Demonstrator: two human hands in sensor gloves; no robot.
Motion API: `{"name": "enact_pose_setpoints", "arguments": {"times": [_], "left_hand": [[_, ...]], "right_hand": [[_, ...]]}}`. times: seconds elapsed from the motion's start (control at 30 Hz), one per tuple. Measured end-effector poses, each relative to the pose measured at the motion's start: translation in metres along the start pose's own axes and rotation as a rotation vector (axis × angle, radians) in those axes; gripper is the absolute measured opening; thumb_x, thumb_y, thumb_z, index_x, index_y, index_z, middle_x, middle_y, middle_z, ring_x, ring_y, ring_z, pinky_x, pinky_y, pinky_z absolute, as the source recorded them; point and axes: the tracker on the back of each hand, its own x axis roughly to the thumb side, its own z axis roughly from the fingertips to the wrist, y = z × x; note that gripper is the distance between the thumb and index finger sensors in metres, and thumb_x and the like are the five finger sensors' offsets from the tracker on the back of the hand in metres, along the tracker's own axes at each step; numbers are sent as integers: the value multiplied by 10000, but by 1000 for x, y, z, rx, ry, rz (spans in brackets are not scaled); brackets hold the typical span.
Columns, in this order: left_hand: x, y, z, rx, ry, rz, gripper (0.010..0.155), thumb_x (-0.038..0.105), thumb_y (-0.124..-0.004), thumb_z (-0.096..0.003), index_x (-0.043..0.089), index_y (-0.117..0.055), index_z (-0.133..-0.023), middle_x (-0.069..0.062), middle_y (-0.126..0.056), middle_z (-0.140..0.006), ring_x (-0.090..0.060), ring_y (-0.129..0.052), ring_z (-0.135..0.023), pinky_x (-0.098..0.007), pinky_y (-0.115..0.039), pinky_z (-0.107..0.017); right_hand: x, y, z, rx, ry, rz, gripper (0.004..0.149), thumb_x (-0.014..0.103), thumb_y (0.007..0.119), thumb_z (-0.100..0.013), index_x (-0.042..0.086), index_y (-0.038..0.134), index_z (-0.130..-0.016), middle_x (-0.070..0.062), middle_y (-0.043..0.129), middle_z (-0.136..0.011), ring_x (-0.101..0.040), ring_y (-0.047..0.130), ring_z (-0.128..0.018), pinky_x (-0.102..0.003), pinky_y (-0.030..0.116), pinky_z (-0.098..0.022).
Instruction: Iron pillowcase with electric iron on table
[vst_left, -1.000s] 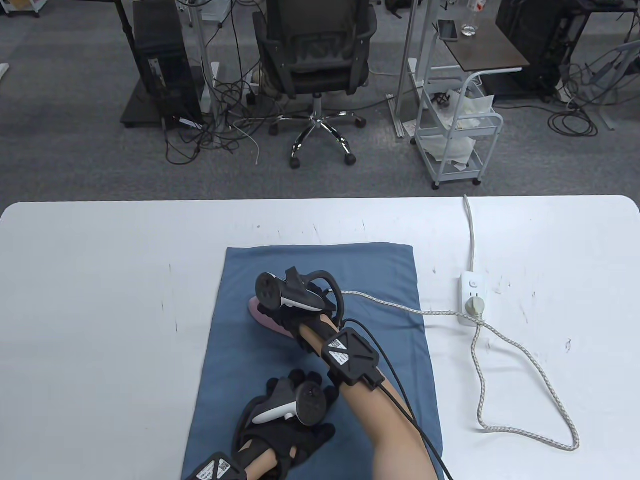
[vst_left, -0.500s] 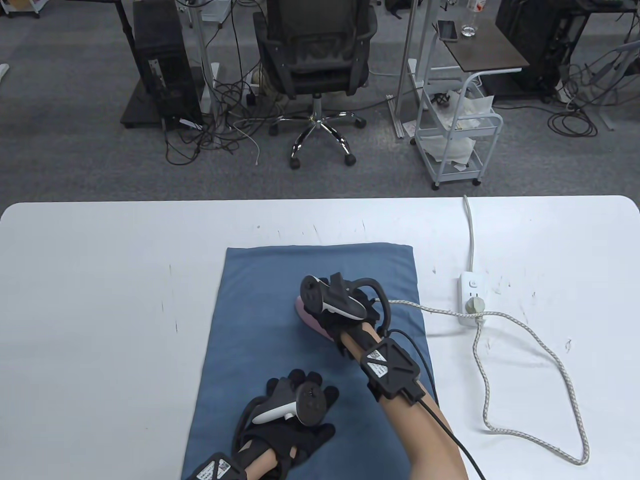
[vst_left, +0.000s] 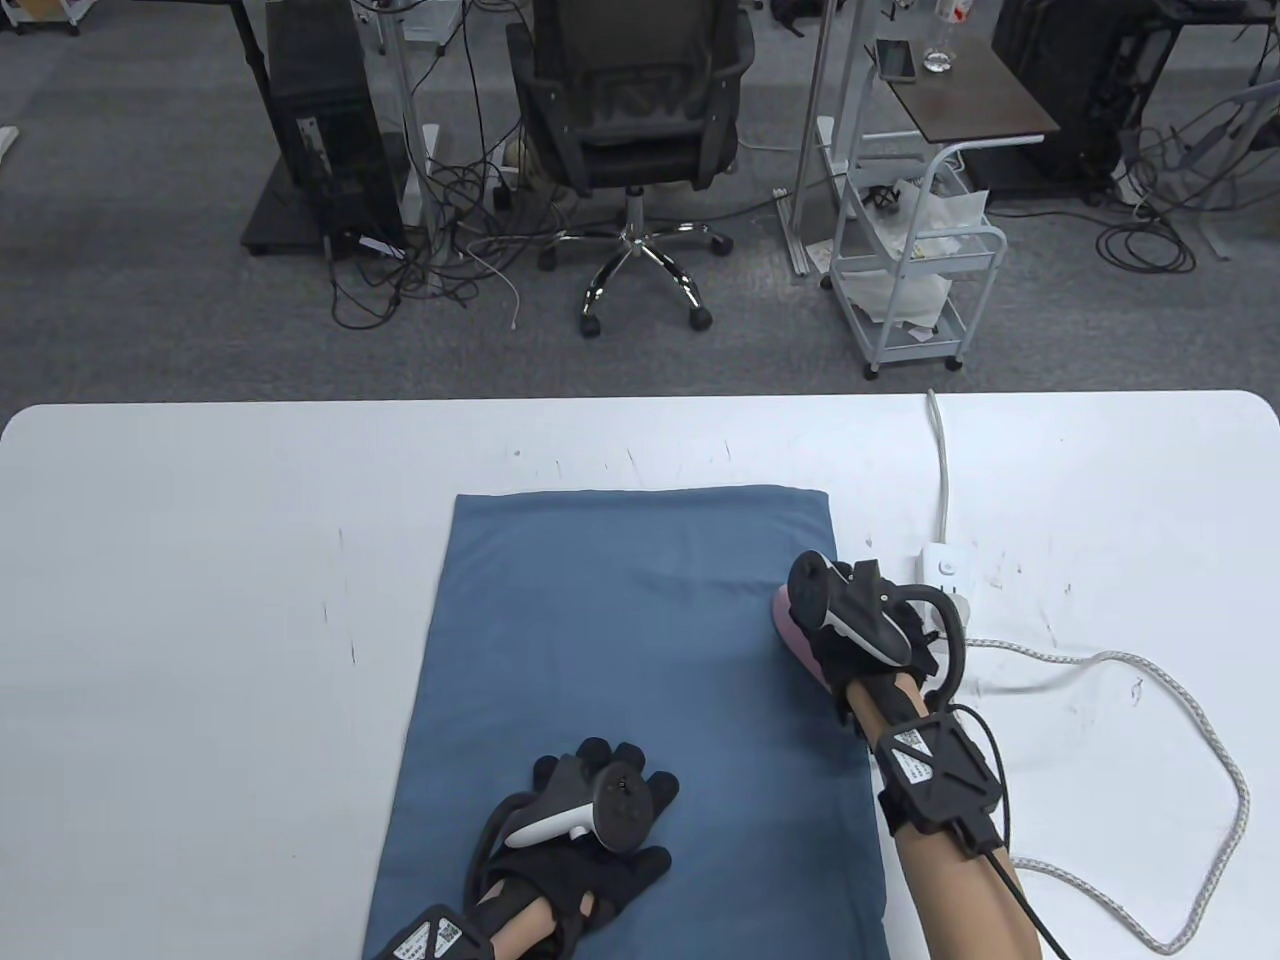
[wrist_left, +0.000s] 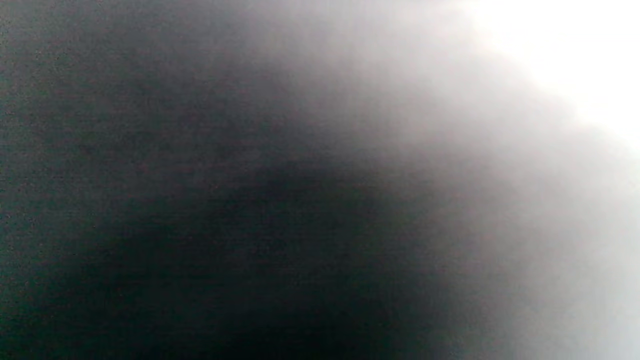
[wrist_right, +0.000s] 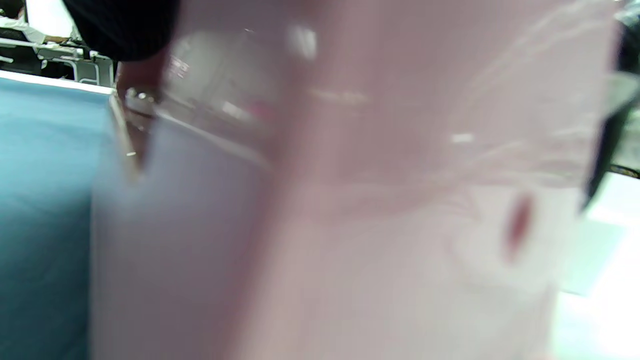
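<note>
The right wrist view fills with the blurred pink plastic iron (wrist_right: 375, 200). The table view places it at the right edge of the flat blue rectangular pillowcase (vst_left: 640, 700), nose pointing up-left, gripped by the right hand (vst_left: 865, 625). The left hand (vst_left: 585, 840) rests spread on the pillowcase's near end, on the white table (vst_left: 200, 600).

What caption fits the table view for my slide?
Right hand grips pink electric iron at blue pillowcase's right edge; left hand rests on the cloth.
</note>
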Motion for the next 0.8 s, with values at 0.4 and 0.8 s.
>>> {"name": "enact_pose_setpoints", "arguments": {"times": [0.4, 0.8], "left_hand": [[0, 0, 0, 1, 0, 0, 730, 635, -373, -485, 461, 146, -969, 56, 340, -994, -303, 353, -910, -659, 158, -605], [0, 0, 0, 1, 0, -1, 730, 635, -373, -485, 461, 146, -969, 56, 339, -994, -304, 353, -910, -660, 157, -605]], "right_hand": [[-22, -35, 53, -66, -52, -336, 618, 531, 739, -459, 132, 699, -929, 63, 938, -498, -77, 969, -269, -366, 918, -362], [-29, -81, 138, -205, -224, -521, 618, 528, 749, -467, 122, 716, -931, 56, 948, -500, -83, 974, -271, -372, 917, -363]]}}
